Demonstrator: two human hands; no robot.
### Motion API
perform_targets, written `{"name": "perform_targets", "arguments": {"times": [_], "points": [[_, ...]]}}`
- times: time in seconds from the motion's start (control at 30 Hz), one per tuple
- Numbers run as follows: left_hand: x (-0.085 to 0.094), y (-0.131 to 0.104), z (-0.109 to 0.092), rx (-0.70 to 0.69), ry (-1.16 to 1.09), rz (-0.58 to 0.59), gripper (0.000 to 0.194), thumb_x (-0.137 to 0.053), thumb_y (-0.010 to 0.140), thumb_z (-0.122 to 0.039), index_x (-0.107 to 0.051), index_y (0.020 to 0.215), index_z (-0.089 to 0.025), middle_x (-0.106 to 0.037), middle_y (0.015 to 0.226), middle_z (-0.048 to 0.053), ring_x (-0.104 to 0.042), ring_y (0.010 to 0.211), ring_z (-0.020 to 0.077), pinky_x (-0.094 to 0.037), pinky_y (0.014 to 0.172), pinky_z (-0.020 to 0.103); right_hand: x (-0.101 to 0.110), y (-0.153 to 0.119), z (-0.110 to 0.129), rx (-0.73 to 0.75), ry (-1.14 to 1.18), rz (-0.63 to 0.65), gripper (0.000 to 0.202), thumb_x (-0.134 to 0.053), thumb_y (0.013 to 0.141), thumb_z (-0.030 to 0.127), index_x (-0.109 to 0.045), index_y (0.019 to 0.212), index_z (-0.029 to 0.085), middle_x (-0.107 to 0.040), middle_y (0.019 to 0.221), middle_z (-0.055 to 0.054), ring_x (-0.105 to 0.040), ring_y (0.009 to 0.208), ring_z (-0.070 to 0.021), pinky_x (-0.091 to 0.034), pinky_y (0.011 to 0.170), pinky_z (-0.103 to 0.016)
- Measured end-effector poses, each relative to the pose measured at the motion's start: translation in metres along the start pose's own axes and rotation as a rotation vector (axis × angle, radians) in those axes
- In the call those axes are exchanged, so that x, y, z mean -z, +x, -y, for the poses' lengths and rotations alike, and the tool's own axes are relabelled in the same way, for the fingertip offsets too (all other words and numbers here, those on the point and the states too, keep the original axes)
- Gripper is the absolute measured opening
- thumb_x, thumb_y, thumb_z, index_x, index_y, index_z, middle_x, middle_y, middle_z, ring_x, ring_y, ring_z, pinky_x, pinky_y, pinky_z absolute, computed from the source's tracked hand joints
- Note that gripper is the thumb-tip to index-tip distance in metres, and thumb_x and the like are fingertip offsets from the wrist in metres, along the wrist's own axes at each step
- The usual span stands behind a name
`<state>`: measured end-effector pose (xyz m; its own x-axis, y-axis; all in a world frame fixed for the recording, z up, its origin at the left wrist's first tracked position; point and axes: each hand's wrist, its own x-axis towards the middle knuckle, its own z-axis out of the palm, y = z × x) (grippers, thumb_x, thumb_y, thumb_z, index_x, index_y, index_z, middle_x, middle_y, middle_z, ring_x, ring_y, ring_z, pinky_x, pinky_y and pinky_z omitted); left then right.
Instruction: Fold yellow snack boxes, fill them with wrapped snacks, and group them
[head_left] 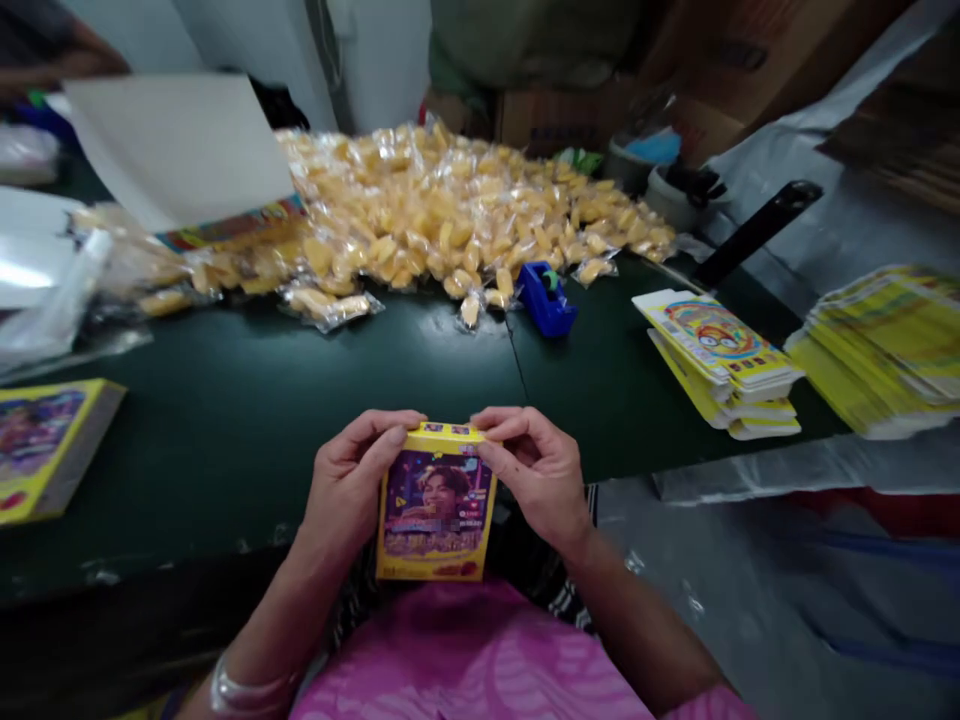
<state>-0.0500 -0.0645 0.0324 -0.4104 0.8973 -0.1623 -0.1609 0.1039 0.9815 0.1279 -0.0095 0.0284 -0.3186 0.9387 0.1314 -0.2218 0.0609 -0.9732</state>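
Note:
A small yellow carton (435,515) with a purple picture on its front stands upright at the table's near edge, close to my body. Its top corners are pinched on both sides. My left hand (356,470) grips the top left corner between thumb and fingers. On the top right corner, my right hand (536,470) has its thumb in front and fingers behind. The top panel between the fingertips looks folded down. What is inside the carton is hidden.
Small clear-wrapped yellow pieces (450,210) lie heaped across the back. A blue tape dispenser (547,300) stands before them. Flat cartons (720,350) and a yellow stack (885,350) are at right. Another yellow box (52,450) lies left. A person's arm (67,55) shows far left.

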Motion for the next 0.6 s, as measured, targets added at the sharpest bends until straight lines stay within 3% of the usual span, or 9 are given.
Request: {"name": "perform_targets", "arguments": {"times": [0.1,0.23,0.4,0.5,0.6], "points": [[-0.01,0.039,-0.012,-0.148,-0.056,-0.053,0.019,-0.071,0.08,-0.04,-0.07,0.079,-0.021,-0.073,0.091,0.0,-0.064,0.078,0.0149,-0.051,0.069,0.022,-0.011,0.047,-0.005,0.001,0.021,0.067,0.016,-0.075,0.08,0.034,-0.071,0.09,0.022,-0.073,0.1,-0.003,-0.068,0.086,-0.017,-0.055,0.077,-0.029],[-0.011,0.077,-0.011,-0.043,-0.115,0.021,0.027,-0.077,0.073,-0.045,-0.068,0.082,-0.021,-0.069,0.077,-0.003,-0.058,0.06,0.0115,-0.047,0.057,0.021,-0.023,0.099,-0.025,-0.084,0.141,0.082,0.025,-0.075,0.075,0.043,-0.073,0.085,0.02,-0.069,0.073,0.0,-0.061,0.062,-0.0133,-0.049,0.061,-0.026],[-0.004,0.098,-0.01,0.011,-0.119,0.075,0.037,-0.088,0.061,-0.044,-0.071,0.08,-0.017,-0.07,0.068,0.0,-0.059,0.054,0.0123,-0.048,0.052,0.022,-0.027,0.118,-0.041,-0.195,0.311,0.116,0.025,-0.081,0.067,0.038,-0.076,0.082,0.019,-0.072,0.076,0.0,-0.062,0.063,-0.0118,-0.05,0.064,-0.025],[0.0,0.112,-0.018,0.057,-0.109,0.085,0.04,-0.092,0.055,-0.041,-0.073,0.081,-0.016,-0.071,0.065,0.001,-0.06,0.05,0.0116,-0.048,0.048,0.02,-0.003,0.125,-0.041,-0.211,0.285,0.087,0.032,-0.078,0.065,0.041,-0.075,0.087,0.017,-0.074,0.086,-0.005,-0.068,0.075,-0.0162,-0.053,0.071,-0.028],[0.003,0.131,-0.023,0.1,-0.129,0.062,0.046,-0.095,0.048,-0.039,-0.075,0.084,-0.018,-0.073,0.067,0.0,-0.063,0.052,0.0128,-0.051,0.049,0.019,0.05,0.142,-0.033,-0.091,0.045,-0.282,0.04,-0.071,0.071,0.047,-0.071,0.098,0.018,-0.072,0.102,-0.007,-0.066,0.097,-0.0192,-0.053,0.08,-0.029]]}}
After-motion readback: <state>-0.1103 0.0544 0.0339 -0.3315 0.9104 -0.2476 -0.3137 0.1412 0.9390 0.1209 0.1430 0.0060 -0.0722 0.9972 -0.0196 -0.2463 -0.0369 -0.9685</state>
